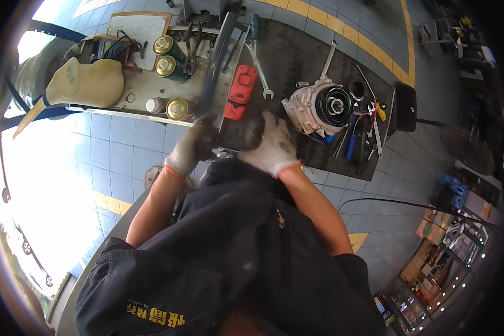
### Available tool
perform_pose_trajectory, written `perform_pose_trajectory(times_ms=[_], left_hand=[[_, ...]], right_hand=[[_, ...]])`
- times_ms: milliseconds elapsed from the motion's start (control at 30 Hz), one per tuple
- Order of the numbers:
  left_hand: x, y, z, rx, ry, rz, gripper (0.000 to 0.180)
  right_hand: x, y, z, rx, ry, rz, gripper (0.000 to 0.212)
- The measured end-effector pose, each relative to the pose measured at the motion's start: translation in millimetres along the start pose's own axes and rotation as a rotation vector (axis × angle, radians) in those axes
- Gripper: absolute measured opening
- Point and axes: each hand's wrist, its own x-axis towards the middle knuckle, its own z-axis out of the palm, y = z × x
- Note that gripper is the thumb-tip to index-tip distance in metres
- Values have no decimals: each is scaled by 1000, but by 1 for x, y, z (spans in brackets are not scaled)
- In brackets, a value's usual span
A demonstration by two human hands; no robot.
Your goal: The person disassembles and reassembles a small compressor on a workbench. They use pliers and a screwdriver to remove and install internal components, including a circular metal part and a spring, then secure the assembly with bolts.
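Observation:
Both my hands wear white knit gloves with orange cuffs. Between them, at the near edge of the work surface, is a dark bulky object point(235, 134) with a ribbed, rounded body; blur hides its exact kind. My left hand point(186, 150) is closed at its left end, the fingers partly hidden behind dark parts. Round its right end curl the fingers of my right hand point(273, 144). Just beyond the object lies a red plastic case point(242, 84). To the right of my right hand sits a metal compressor point(319, 106) with a black pulley facing up.
Wrenches point(260, 70), a screwdriver point(254, 27) and several hand tools point(369, 120) lie on the black mat point(285, 39). The metal tray point(137, 92) at left carries spray cans point(165, 66), pliers point(194, 42), a clipboard point(143, 28) and a cream-coloured bottle point(89, 84).

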Motion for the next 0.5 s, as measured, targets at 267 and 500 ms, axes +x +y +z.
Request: perform_pose_trajectory(times_ms=[267, 500], left_hand=[[21, 5, 86, 1043, -48, 310, 87], [65, -22, 140, 1598, 1, 551, 81]], right_hand=[[-94, 87, -51, 1858, -134, -70, 132], [-100, 112, -83, 2063, -105, -232, 149]])
